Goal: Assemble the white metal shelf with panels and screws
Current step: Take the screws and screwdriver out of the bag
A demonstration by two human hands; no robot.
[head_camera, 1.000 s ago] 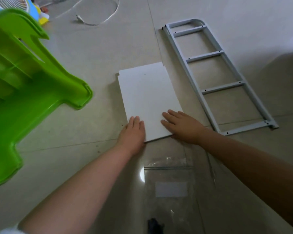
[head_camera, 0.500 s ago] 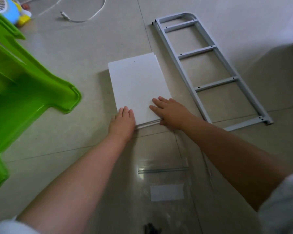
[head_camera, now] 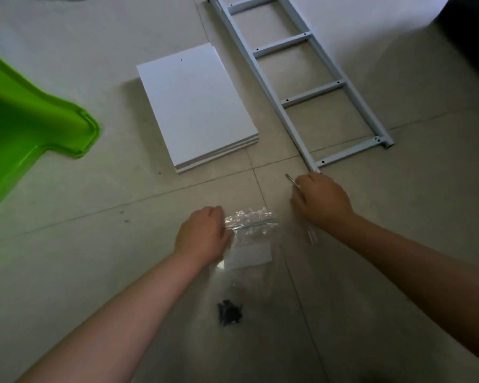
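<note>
A stack of white panels (head_camera: 197,106) lies flat on the tiled floor, with a white ladder-like metal frame (head_camera: 299,76) to its right. Nearer me lies a clear zip bag (head_camera: 249,244) with dark screws (head_camera: 229,312) bunched at its bottom. My left hand (head_camera: 202,236) pinches the bag's left top edge by the zip strip. My right hand (head_camera: 320,201) is closed around a thin metal tool (head_camera: 291,179), whose tip sticks out toward the frame's near corner. Both hands are off the panels.
A large green plastic stool (head_camera: 31,125) lies on its side at the left. A dark shape (head_camera: 470,31) fills the upper right corner. Bare floor tiles surround the parts.
Both hands left the near edge of the panel stack and drew back toward me. The left now grips the screw bag, the right has taken up a thin tool. The view tilted down.
</note>
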